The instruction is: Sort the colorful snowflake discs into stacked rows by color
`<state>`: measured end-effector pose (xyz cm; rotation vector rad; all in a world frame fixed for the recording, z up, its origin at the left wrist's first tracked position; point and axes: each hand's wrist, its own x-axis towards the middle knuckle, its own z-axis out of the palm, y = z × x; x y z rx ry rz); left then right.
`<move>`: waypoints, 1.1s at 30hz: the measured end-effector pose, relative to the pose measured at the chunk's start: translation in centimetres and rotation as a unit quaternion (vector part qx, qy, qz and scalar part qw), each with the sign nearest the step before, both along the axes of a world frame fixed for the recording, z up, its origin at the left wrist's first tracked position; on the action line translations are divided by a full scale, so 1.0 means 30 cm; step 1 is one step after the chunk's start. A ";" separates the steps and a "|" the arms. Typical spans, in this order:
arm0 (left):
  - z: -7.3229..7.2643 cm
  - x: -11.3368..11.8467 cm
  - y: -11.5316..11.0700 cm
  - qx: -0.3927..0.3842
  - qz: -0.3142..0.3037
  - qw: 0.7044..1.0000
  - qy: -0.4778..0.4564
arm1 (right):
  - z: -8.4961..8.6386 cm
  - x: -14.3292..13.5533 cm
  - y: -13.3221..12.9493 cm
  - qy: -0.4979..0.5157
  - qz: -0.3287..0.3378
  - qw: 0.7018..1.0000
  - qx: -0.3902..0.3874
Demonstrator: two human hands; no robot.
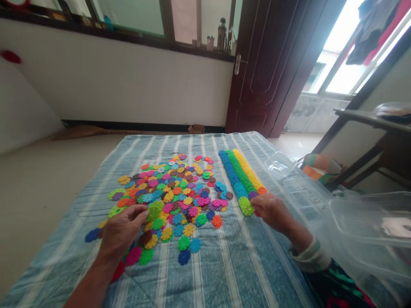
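My left hand [123, 229] is closed in a pinch on a lime-green notched plastic disc [155, 211], at the near left of a loose heap. The heap of colourful snowflake discs [180, 188] spreads over the middle of the cloth. To its right lie overlapping rows of discs: blue [229, 169], green [240, 171] and yellow [247, 167]. Lime-green discs [245, 206] lie at the near end of the blue row. My right hand [271, 209] has its fingers together at the rows' near end, by a purple disc [253, 195]. Whatever its fingertips hold is hidden.
A striped blue cloth [212, 273] covers the surface. Clear plastic containers [369, 218] stand along the right side, with a smaller clear box [280, 164] at the far right edge. Beyond are a wall and a dark red door [260, 64].
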<state>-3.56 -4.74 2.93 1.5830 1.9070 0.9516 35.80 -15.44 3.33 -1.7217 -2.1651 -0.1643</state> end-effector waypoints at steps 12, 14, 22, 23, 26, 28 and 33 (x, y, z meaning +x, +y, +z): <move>-0.015 -0.006 0.002 -0.012 -0.018 1.000 0.021 | -0.030 -0.019 0.011 -0.072 -0.021 0.997 0.006; -0.012 -0.006 0.000 -0.013 -0.018 0.999 0.035 | -0.033 -0.030 0.002 -0.069 -0.013 0.997 0.014; -0.015 -0.009 -0.003 -0.009 -0.020 0.999 0.048 | -0.063 -0.059 -0.002 -0.061 -0.001 0.998 0.017; -0.015 -0.009 -0.003 -0.009 -0.020 0.999 0.047 | -0.066 -0.057 0.001 -0.061 -0.002 0.998 0.018; -0.018 -0.010 -0.001 -0.004 -0.023 0.999 0.046 | -0.068 -0.053 0.006 -0.062 -0.007 0.998 0.025; -0.022 -0.012 0.001 -0.002 -0.023 0.999 0.049 | -0.067 -0.052 0.008 -0.063 -0.010 0.997 0.032; -0.032 -0.018 0.006 -0.003 -0.023 0.998 0.051 | -0.065 -0.051 0.016 -0.055 -0.016 0.997 0.045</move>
